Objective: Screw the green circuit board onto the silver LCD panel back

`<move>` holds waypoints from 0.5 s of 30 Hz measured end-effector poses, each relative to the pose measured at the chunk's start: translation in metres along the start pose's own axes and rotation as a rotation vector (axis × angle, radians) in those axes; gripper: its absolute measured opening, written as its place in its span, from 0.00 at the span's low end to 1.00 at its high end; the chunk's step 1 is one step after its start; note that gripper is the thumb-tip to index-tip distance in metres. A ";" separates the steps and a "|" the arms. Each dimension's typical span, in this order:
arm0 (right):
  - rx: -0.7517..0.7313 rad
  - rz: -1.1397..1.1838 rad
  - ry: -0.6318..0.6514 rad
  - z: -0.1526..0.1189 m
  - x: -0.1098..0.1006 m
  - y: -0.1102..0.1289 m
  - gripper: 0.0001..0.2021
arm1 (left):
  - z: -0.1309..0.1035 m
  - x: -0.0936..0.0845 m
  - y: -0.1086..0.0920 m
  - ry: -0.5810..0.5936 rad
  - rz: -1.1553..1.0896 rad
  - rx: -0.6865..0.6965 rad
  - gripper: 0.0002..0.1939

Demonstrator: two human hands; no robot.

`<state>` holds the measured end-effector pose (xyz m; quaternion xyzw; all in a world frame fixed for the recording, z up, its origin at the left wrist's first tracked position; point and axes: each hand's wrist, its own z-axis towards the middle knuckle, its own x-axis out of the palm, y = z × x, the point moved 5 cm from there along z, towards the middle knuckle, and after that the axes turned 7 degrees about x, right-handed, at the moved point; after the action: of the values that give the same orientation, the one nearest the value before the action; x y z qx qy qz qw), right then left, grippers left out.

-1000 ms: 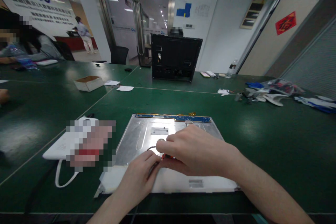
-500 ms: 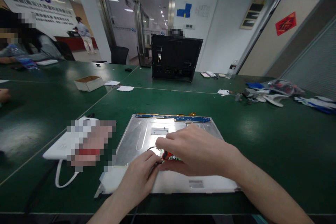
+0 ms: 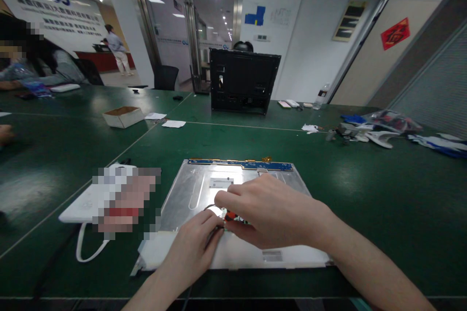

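Observation:
A flat display panel (image 3: 197, 187) lies back side up on the table in front of me, with a silver metal back and a blue circuit strip (image 3: 233, 164) along its far edge. My right hand (image 3: 264, 209) is closed around a red-and-black tool handle (image 3: 230, 215) over the panel's middle; the tool's tip is hidden. Just left of it, my left hand (image 3: 197, 238) rests on the panel with thumb and forefinger pinched together. What they pinch, if anything, cannot be made out. A thin dark cable (image 3: 210, 206) curves beside these fingertips. Bits of a green circuit board show under my right hand.
Left of the panel lies a white device (image 3: 78, 206) with a white cable, partly pixelated. Farther off are an open cardboard box (image 3: 124, 117), papers (image 3: 174, 124) and a black monitor housing (image 3: 244, 80). Gloves (image 3: 438, 143) and a plastic bag (image 3: 394, 120) lie right. People are at the left.
Both hands stay almost in place. The red-and-black handle has turned or tilted slightly in my right hand, whose fingers have shifted a little.

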<state>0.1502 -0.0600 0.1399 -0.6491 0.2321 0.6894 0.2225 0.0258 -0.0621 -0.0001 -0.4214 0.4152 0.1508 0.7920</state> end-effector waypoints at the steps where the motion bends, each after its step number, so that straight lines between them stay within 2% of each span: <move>1: -0.003 -0.004 0.002 0.000 0.000 0.000 0.06 | 0.000 0.000 0.000 -0.004 -0.001 0.004 0.07; 15: -0.009 -0.003 -0.020 0.000 0.000 0.001 0.06 | 0.000 -0.002 -0.001 0.000 0.010 -0.002 0.07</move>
<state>0.1495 -0.0608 0.1395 -0.6435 0.2260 0.6965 0.2229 0.0256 -0.0626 0.0019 -0.4198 0.4171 0.1553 0.7910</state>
